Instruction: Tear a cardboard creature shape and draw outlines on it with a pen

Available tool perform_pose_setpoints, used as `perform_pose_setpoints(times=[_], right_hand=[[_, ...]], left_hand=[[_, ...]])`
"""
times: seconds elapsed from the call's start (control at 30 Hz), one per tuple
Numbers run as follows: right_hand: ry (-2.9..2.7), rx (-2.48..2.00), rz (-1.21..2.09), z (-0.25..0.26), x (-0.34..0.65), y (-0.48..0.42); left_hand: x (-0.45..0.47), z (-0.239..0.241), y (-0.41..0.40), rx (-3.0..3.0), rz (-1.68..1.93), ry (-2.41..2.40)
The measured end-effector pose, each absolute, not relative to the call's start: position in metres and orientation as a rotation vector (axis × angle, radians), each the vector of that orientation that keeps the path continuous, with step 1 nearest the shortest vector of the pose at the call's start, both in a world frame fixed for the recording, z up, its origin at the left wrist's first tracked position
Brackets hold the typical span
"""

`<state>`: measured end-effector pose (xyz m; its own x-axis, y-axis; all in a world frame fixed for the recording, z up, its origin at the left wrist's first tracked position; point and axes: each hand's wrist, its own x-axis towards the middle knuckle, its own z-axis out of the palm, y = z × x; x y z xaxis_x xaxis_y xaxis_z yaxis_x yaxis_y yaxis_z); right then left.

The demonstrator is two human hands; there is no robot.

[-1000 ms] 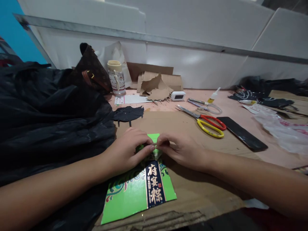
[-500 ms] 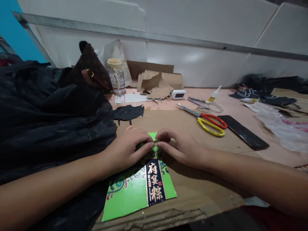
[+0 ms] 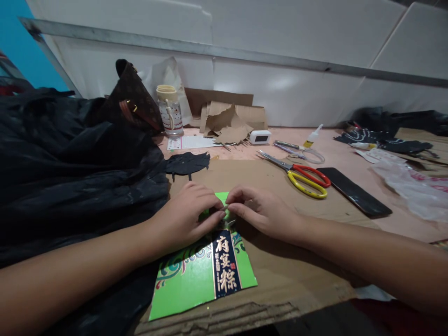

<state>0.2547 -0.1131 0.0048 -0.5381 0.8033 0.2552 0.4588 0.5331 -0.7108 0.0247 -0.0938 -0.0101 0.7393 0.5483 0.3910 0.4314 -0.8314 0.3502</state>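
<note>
Over the upper part of a bright green printed card (image 3: 185, 287), my left hand (image 3: 191, 210) and my right hand (image 3: 257, 210) meet tip to tip. Each has thumb and forefinger pinched together. Between the fingertips is something small and dark, too small to name. A tiny pale glint shows on the card just below the fingers. Gold characters on a dark band run down the card, with coloured scrolls beside it. The card lies on a brown cardboard sheet (image 3: 297, 275); my hands hide part of its upper area.
Scissors (image 3: 297, 175) with red and yellow handles lie right of my hands, beside a black phone (image 3: 355, 191). Black cloth (image 3: 77, 196) is heaped at left. Behind are a bottle (image 3: 170, 112), a small white device (image 3: 260, 137), a glue bottle (image 3: 312, 136) and a black cut piece (image 3: 187, 164).
My fingertips have shifted slightly, and a small dark thing shows more clearly between them. The card and the things around it stay put.
</note>
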Motion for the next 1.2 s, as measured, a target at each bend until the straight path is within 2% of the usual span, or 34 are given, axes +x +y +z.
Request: perform_pose_setpoints(times=[0.3,0.57,1.03,1.1,1.2], right_hand=[[-2.265,-0.889,0.615,0.001,0.257,-0.113],[-2.253,-0.996,0.653,0.005,0.256,-0.113],[-2.019,-1.084,1.052,0.025,0.268,-0.140],[-1.945,-1.076,1.190,0.027,0.276,-0.154],[-1.879,-1.151,1.188,0.022,0.283,-0.167]], left_hand=[[0.026,-0.004,-0.091,2.395,0.737,0.828],[0.026,-0.010,-0.088,2.665,0.826,0.753],[0.022,-0.005,-0.089,2.593,0.832,0.912],[0.022,-0.006,-0.088,2.620,0.813,0.880],[0.022,-0.005,-0.093,2.683,0.855,0.755]])
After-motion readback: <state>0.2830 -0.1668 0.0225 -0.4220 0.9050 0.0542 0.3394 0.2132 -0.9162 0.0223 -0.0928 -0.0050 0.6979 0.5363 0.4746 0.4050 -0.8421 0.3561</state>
